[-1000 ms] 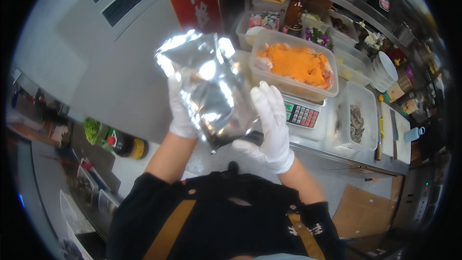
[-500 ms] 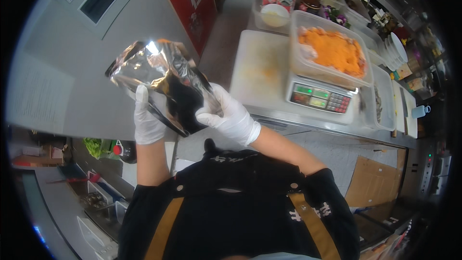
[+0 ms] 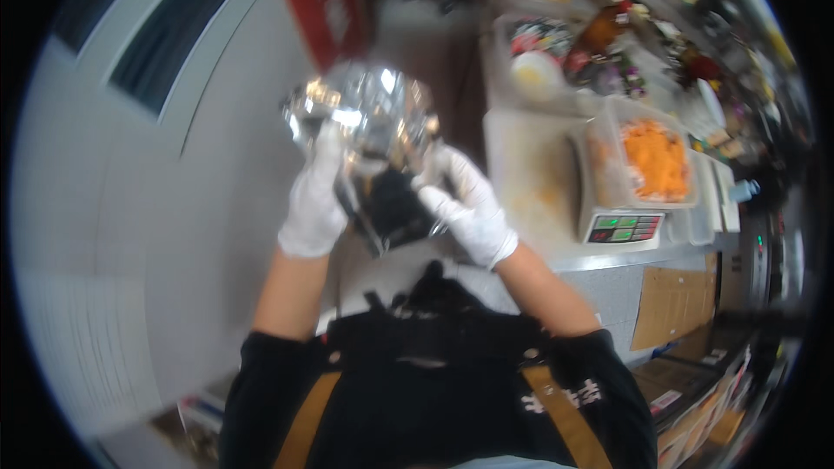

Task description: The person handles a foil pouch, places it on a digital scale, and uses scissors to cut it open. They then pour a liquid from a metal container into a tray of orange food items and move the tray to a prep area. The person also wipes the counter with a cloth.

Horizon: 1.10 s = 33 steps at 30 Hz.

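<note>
Between my hands is a shiny silver foil bag (image 3: 382,108), crumpled at its far end, with a dark panel toward me. My left hand (image 3: 316,200), in a white glove, grips the bag's left side with the thumb up along the foil. Also gloved in white, my right hand (image 3: 467,207) is closed on its right edge, low down near the dark panel. What the bag contains cannot be seen.
On the counter at right, a clear plastic tub (image 3: 621,126) of orange powder-covered food stands on a digital scale (image 3: 621,230). A stained white cutting board (image 3: 530,152) lies beside it. Left is a grey cabinet wall (image 3: 208,234); cardboard (image 3: 673,304) lies on the floor.
The view has swung, blurring the picture; the counter now sits further right and the grey wall fills more of the left. Both hands still hold the foil bag.
</note>
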Each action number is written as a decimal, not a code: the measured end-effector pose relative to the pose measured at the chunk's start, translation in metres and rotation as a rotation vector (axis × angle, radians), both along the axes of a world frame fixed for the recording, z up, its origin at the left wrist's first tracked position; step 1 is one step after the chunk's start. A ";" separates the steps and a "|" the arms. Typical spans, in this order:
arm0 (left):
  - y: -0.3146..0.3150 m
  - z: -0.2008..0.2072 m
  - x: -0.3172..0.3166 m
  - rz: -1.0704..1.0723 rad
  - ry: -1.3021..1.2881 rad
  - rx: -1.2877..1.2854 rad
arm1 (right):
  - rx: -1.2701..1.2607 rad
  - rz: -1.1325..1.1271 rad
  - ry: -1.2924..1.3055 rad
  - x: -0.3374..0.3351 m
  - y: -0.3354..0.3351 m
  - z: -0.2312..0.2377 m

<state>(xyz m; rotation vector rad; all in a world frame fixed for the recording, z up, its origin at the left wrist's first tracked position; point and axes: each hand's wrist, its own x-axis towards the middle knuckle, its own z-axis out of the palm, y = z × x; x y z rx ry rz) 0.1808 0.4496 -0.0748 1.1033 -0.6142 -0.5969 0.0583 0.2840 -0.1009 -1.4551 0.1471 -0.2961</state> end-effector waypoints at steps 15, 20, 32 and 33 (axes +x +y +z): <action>-0.170 0.049 0.090 -0.168 0.041 -0.144 | -0.639 -0.464 -0.097 0.059 -0.141 0.095; -0.227 0.057 0.102 -0.372 -0.095 -0.273 | -0.333 -0.477 -0.076 0.048 -0.184 0.126; -0.343 0.077 0.105 -0.440 -0.579 -0.402 | -0.034 -0.687 0.189 0.036 -0.260 0.168; -0.351 0.076 0.117 -0.368 -0.658 -0.403 | 0.022 -0.778 0.208 0.046 -0.266 0.168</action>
